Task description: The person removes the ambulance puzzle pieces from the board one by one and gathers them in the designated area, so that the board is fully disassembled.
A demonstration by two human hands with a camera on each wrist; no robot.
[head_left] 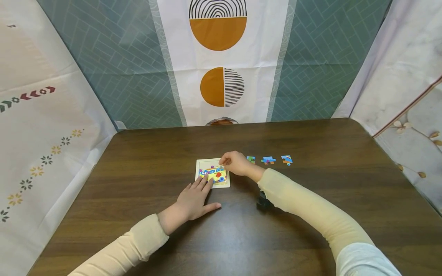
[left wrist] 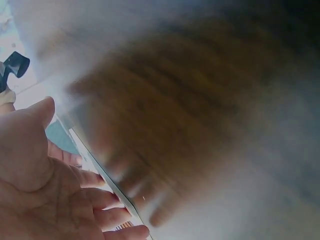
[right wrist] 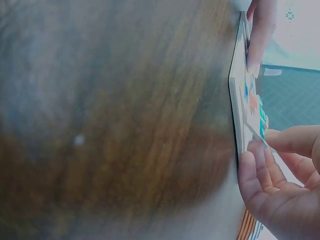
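Note:
A square puzzle board [head_left: 203, 162] with a pale frame lies on the table, partly filled with bright pieces showing a yellow vehicle with a red cross. My left hand [head_left: 194, 200] rests spread, its straight fingertips on the lower left of the board; the left wrist view shows its palm [left wrist: 45, 185]. At the upper right of the board, my right hand [head_left: 238, 163] pinches a thin puzzle piece [right wrist: 257, 135] between thumb and fingers, tilted just over the board's face. The picture on this piece is mostly hidden. Its fingers also lie close to the board's edge.
To the right of the board lie three loose puzzle pieces: a green one [head_left: 251, 159] partly behind the right hand, a blue one [head_left: 268, 160] and another [head_left: 286, 159]. A dark device [head_left: 264, 201] sits under the right wrist. Brown wooden table [head_left: 155, 153] surrounds everything.

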